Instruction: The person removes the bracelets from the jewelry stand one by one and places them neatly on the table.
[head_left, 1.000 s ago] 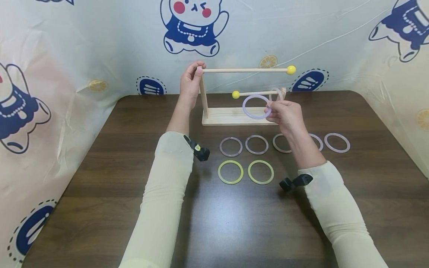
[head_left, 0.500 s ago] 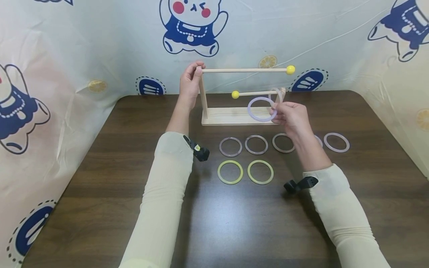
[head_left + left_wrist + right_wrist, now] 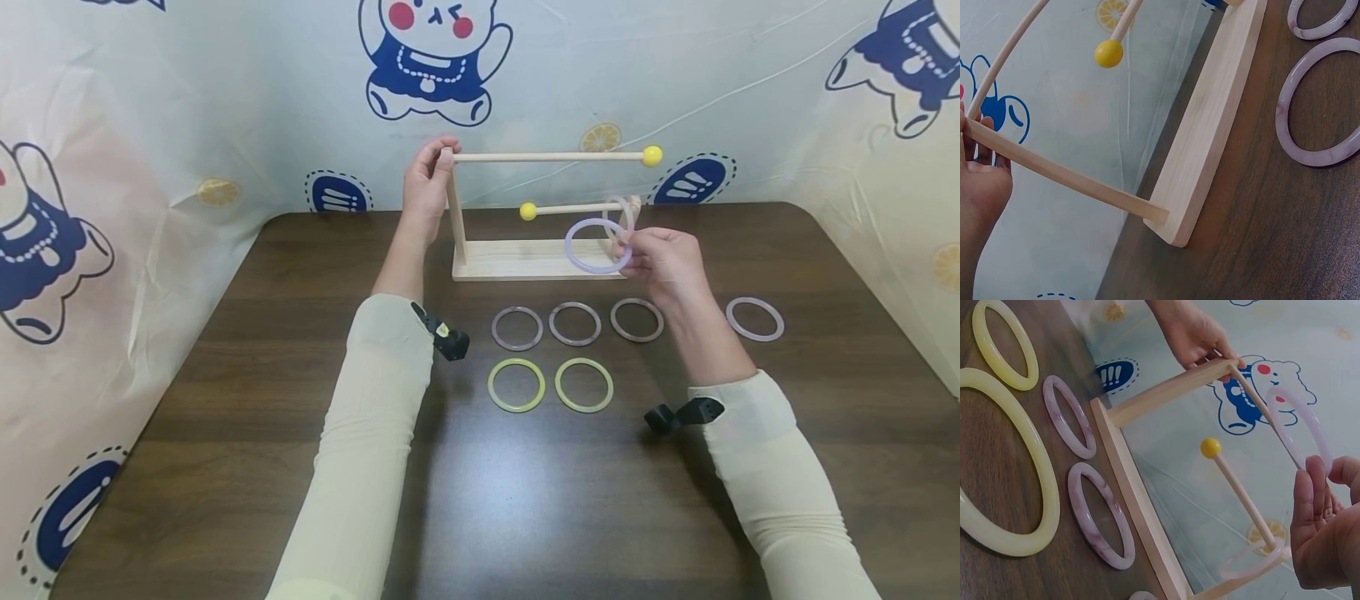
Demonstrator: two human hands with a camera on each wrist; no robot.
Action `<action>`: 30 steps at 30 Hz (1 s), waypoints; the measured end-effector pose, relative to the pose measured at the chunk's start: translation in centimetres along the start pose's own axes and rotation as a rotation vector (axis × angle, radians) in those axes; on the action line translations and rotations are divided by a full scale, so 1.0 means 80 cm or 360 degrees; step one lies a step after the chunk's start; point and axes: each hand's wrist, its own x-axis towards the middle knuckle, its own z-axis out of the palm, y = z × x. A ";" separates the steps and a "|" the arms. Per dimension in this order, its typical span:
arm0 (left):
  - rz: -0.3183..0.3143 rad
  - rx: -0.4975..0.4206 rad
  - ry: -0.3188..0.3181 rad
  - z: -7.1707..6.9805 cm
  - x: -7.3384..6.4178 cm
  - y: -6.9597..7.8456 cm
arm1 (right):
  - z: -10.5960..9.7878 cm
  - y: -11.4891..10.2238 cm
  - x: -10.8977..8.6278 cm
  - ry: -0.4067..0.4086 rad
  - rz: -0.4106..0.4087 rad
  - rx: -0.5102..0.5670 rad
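My left hand (image 3: 426,196) grips the top of the left post of a wooden bangle stand (image 3: 517,260), thumb in front. Two rods with yellow ball ends extend from its posts, one high, one lower. My right hand (image 3: 670,262) pinches a lavender bangle (image 3: 569,250) by its right side, in front of the lower rod. Another pale bangle (image 3: 628,215) hangs on that lower rod near the right post. In the right wrist view the held bangle (image 3: 1318,428) looks apart from the rods, and the hanging bangle (image 3: 1229,573) circles the lower rod's base.
Purple-grey bangles lie in a row before the stand, from a left one (image 3: 517,348) to a paler one (image 3: 756,338) right of my forearm. Two yellow-green bangles (image 3: 491,385) lie nearer. The brown table (image 3: 225,433) meets a printed curtain (image 3: 247,100) behind.
My right hand has drawn the lavender bangle rightward and slightly down, toward the right post. My forearm now covers the bangle that partly showed beneath it. My left hand has stayed put.
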 end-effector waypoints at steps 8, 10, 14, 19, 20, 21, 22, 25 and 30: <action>-0.0013 -0.0002 -0.0002 0.001 0.000 0.001 | -0.004 -0.001 -0.001 0.0004 0.0008 0.0027; -0.0026 0.0003 -0.0004 0.001 0.000 0.001 | -0.004 -0.002 -0.002 0.0003 0.0011 0.0016; -0.0048 0.0009 -0.0006 0.001 -0.001 0.001 | -0.005 -0.003 -0.004 -0.0002 0.0016 0.0001; -0.0048 0.0009 -0.0007 0.000 0.000 0.001 | -0.008 -0.004 -0.006 0.0004 0.0027 -0.0010; -0.0042 0.0004 -0.0008 0.000 0.000 0.001 | -0.008 -0.005 -0.006 0.0011 0.0028 -0.0016; -0.0038 -0.0006 -0.0006 0.000 0.000 0.001 | -0.009 -0.005 -0.006 0.0020 0.0029 -0.0022; -0.0030 -0.0014 -0.0006 0.000 0.000 0.001 | -0.009 -0.006 -0.007 0.0030 0.0027 -0.0034; -0.0018 -0.0030 0.0001 0.000 0.000 0.000 | -0.010 -0.009 -0.008 0.0052 0.0024 -0.0061; -0.0014 -0.0011 0.0000 0.000 -0.001 0.001 | -0.014 -0.013 -0.013 0.0038 0.0038 -0.0110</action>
